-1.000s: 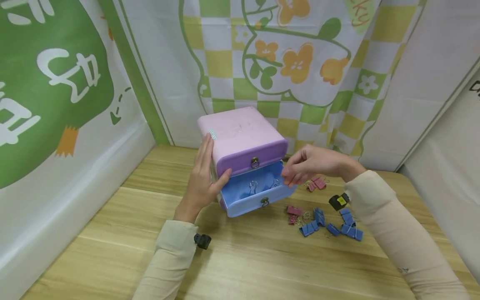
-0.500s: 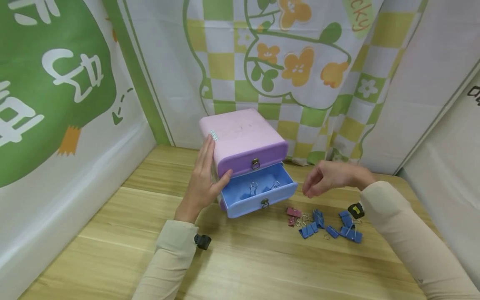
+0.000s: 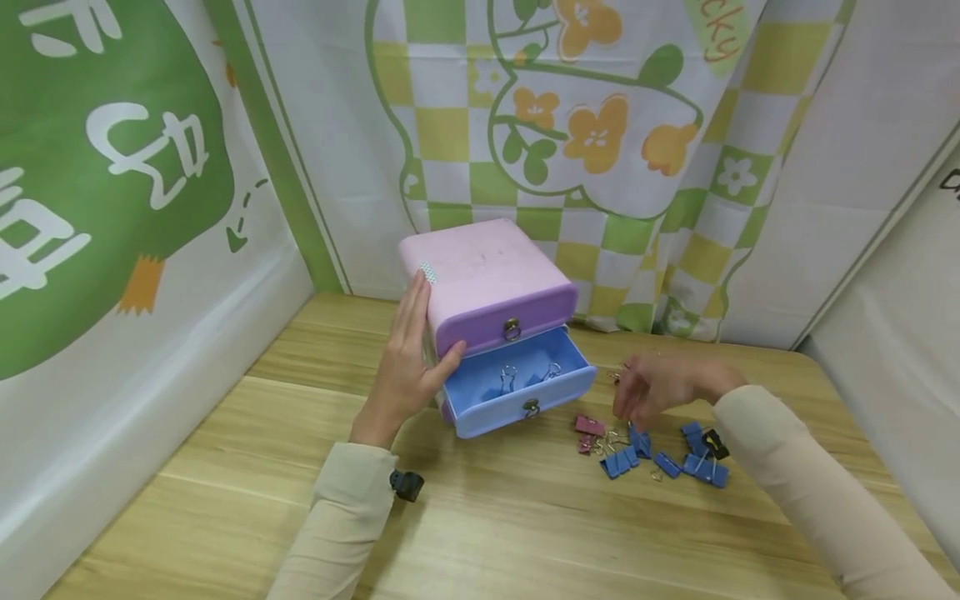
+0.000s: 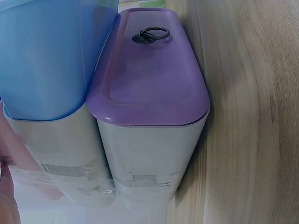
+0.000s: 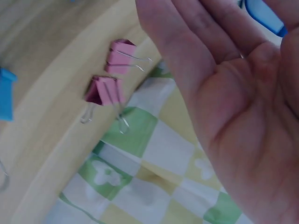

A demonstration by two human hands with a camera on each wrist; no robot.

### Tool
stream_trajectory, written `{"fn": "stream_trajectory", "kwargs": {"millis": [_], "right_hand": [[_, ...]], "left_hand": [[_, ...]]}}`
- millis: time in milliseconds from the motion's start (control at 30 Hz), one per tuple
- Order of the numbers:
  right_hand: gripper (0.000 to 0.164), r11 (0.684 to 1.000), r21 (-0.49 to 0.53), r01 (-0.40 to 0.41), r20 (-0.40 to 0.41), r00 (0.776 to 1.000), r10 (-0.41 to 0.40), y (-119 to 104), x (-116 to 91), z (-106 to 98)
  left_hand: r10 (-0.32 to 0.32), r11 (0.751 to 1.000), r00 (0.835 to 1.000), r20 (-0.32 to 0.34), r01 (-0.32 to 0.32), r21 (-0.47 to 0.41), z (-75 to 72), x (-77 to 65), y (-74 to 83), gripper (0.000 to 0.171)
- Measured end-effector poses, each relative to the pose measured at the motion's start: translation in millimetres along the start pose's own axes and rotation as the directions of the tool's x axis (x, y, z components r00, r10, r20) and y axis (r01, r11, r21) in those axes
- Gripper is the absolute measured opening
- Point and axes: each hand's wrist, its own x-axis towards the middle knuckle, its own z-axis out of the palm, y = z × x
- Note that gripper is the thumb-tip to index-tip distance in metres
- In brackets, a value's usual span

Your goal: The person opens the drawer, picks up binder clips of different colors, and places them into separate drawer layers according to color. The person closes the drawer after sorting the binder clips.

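Observation:
My left hand (image 3: 405, 358) rests against the left side of a small drawer box (image 3: 487, 267), its thumb at the purple front. The box has a pink top, and its blue drawer (image 3: 517, 400) is pulled out. Inside the drawer lie blue binder clips (image 3: 508, 382) with wire handles up. My right hand (image 3: 660, 387) is just over a loose group on the table, fingers pointing down and loosely bent, nothing visible in them. Beneath and beside it are several blue binder clips (image 3: 619, 462) and a pink binder clip (image 3: 589, 425).
Two pink binder clips (image 5: 106, 91) lie near the table's back edge in the right wrist view. A lower purple drawer (image 4: 149, 70) is closed. A checked curtain (image 3: 525, 192) hangs behind the wooden table (image 3: 480, 533).
My right hand has moved away from the drawer's right side, rightward and down, to over the loose clips. The left hand has kept its place on the box.

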Motion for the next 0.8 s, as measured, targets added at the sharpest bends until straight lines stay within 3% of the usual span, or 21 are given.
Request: {"fn": "stream_trajectory", "kwargs": {"millis": [200,467,800], "right_hand": [[0.018,1.000,0.028,0.011,-0.028,1.000,-0.010,8,2,9],[0.012,0.998,-0.007,0.060,-0.097,0.993,-0.061,28,2,12],[0.013,0.977,0.193,0.087,-0.199,0.979,-0.048,49,1,19]], "left_hand": [[0.006,1.000,1.000,-0.007,-0.006,0.001,0.5,1.4,0.4,0.090],[-0.006,1.000,1.000,-0.002,0.006,0.009,-0.1,0.9,2.2,0.090],[0.000,1.000,1.000,-0.007,0.000,0.009,1.3,-0.4,0.9,0.090]]}}
